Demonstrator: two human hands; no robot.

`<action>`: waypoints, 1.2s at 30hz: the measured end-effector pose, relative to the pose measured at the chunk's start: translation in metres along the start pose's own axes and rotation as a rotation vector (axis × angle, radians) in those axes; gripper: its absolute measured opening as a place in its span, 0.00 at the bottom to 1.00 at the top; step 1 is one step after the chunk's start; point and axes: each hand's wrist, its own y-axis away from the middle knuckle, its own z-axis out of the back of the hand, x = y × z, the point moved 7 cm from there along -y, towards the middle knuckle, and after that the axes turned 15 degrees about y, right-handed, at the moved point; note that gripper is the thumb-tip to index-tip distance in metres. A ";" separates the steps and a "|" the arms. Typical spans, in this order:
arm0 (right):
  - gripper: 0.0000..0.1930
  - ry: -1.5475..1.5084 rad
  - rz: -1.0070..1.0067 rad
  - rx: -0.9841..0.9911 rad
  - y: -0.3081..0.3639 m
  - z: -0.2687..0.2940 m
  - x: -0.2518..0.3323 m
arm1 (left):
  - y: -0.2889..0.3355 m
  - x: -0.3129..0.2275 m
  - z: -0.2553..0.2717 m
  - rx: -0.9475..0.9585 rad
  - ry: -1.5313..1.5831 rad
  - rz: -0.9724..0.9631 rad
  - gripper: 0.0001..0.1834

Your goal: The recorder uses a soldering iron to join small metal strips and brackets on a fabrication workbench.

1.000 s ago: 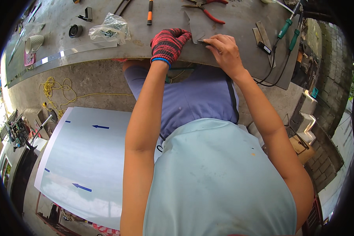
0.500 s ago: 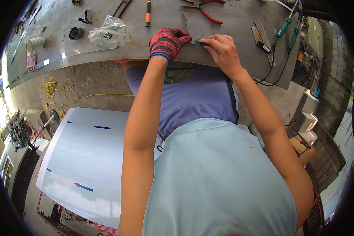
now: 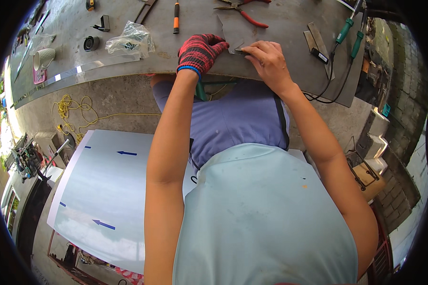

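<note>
My left hand (image 3: 200, 53), in a red and black knit glove with a blue cuff, is closed at the near edge of the grey metal table (image 3: 185, 47). Its fingertips pinch the edge of a thin, pointed grey metal piece (image 3: 221, 31). Bare and just to the right, my right hand (image 3: 269, 58) pinches a small dark flat metal piece (image 3: 239, 50) between thumb and fingers. The two hands are a short gap apart. What lies under the gloved fingers is hidden.
Beyond my hands lie an orange-black screwdriver (image 3: 176, 18) and red-handled pliers (image 3: 253, 19). Crumpled clear plastic (image 3: 132, 40), black tape (image 3: 91, 43) and a white cup (image 3: 43, 58) are leftward. Metal strips (image 3: 321, 47) and green-handled cabled tools (image 3: 345, 31) lie right.
My gloved left hand has shifted slightly left, so the gap between the hands is a little wider. My right hand keeps its pinch, nearly still.
</note>
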 end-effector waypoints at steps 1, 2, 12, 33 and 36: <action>0.12 0.002 -0.002 0.000 0.000 0.000 -0.001 | 0.001 -0.002 0.001 -0.013 0.022 -0.002 0.23; 0.12 0.004 0.014 -0.013 -0.001 0.000 -0.001 | 0.001 -0.004 0.001 -0.011 0.022 -0.004 0.23; 0.13 -0.013 0.058 -0.009 -0.003 0.000 0.000 | 0.004 -0.013 0.003 -0.004 -0.037 0.037 0.22; 0.20 -0.045 -0.018 -0.163 0.011 0.105 0.080 | 0.130 -0.040 -0.053 -0.106 1.364 -0.255 0.16; 0.20 0.172 0.050 -0.272 0.006 0.154 0.088 | 0.150 -0.046 -0.038 0.063 1.191 -0.242 0.17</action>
